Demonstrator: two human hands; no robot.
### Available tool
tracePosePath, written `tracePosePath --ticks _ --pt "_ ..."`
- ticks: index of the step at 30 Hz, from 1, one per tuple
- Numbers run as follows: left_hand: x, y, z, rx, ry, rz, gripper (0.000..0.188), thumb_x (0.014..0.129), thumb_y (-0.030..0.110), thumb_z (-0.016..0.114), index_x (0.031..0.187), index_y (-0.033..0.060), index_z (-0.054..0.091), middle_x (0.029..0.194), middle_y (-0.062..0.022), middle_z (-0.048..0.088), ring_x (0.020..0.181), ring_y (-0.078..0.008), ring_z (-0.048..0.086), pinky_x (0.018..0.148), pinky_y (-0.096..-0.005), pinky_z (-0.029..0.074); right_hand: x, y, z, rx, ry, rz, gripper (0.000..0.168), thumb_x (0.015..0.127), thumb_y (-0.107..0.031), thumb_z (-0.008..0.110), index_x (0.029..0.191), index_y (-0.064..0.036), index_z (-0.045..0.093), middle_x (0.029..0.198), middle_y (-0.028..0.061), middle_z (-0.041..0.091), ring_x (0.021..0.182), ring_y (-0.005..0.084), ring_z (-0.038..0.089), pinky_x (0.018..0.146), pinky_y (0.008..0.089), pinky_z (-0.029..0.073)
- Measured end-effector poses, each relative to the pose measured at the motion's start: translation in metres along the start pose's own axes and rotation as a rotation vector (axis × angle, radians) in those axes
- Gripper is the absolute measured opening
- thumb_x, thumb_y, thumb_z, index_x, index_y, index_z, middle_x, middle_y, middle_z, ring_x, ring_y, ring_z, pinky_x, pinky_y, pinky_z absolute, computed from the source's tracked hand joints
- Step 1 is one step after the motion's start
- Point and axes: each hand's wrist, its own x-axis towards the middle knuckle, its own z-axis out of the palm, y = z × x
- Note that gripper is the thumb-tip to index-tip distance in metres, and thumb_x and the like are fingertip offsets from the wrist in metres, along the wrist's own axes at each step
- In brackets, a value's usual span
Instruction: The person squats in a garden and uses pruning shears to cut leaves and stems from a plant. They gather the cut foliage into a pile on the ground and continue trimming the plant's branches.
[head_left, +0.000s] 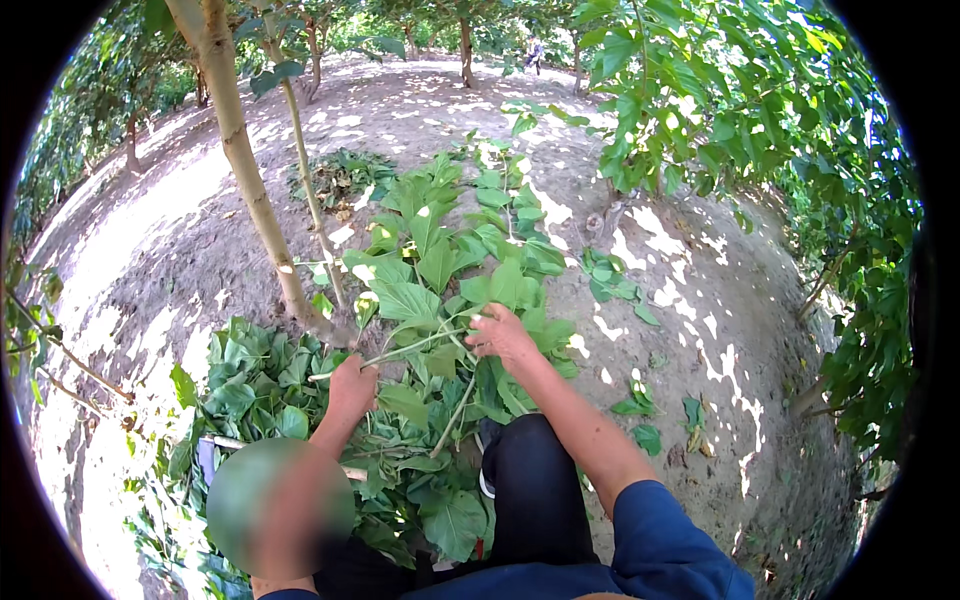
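Note:
My left hand (352, 386) is closed around the bare lower end of a leafy green branch (420, 343), whose cut tip sticks out to its left. Up and to the right, my right hand (501, 337) is at the same branch, thumb and fingers apart near the leaves; whether it touches the stem I cannot tell. Large green leaves on cut branches (435, 262) spread over the ground beyond both hands. A heap of picked leaves (259, 375) lies to the left, and more leaves (454, 521) lie below the hands, beside my knee.
A slim forked tree trunk (244, 150) and a thinner stem (300, 142) rise just beyond my left hand. Leafy boughs (675, 97) hang at the right. Scattered leaves (611, 277) lie on the soil. Far off, a person (534, 56) is among the trees. A blurred disc covers part of my left forearm.

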Motion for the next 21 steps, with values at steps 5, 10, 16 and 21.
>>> tracePosePath --ticks 5,10,16,21 --pt "-0.023 0.006 -0.025 -0.227 -0.017 -0.197 0.015 0.088 0.013 0.055 0.081 -0.001 0.054 0.059 -0.0091 0.057 0.038 -0.0181 0.055 0.034 -0.0313 0.041 0.02 -0.009 0.066 0.021 -0.038 -0.017 0.052 0.089 -0.02 0.065 0.131 0.004 0.044 0.108 0.0132 0.058 0.077 0.018 0.063 0.054 0.0288 0.051" --pt "-0.004 -0.005 -0.044 -0.303 0.05 -0.264 0.015 0.092 0.014 0.052 0.087 -0.0003 0.053 0.059 -0.0081 0.056 0.037 -0.0166 0.053 0.031 -0.0288 0.038 0.047 0.016 0.122 0.034 -0.135 0.008 0.032 0.089 -0.019 0.064 0.113 0.001 0.058 0.092 0.0079 0.062 0.072 0.0145 0.062 0.052 0.0276 0.05" --pt "0.015 -0.04 -0.048 -0.482 0.161 -0.345 0.017 0.094 0.015 0.052 0.094 -0.002 0.052 0.062 -0.0072 0.056 0.036 -0.0157 0.051 0.03 -0.0275 0.035 0.069 0.061 0.135 0.058 -0.029 0.105 0.024 0.09 -0.02 0.062 0.103 0.0 0.061 0.088 0.0062 0.063 0.066 0.014 0.062 0.048 0.0269 0.048" --pt "-0.002 -0.038 -0.049 -0.548 0.111 -0.361 0.018 0.095 0.015 0.052 0.095 -0.0026 0.052 0.062 -0.0073 0.056 0.037 -0.0148 0.051 0.031 -0.0263 0.035 0.065 0.07 0.119 0.03 0.003 0.202 0.026 0.092 -0.026 0.062 0.102 -0.002 0.056 0.091 0.0074 0.059 0.067 0.0174 0.064 0.051 0.0295 0.051"
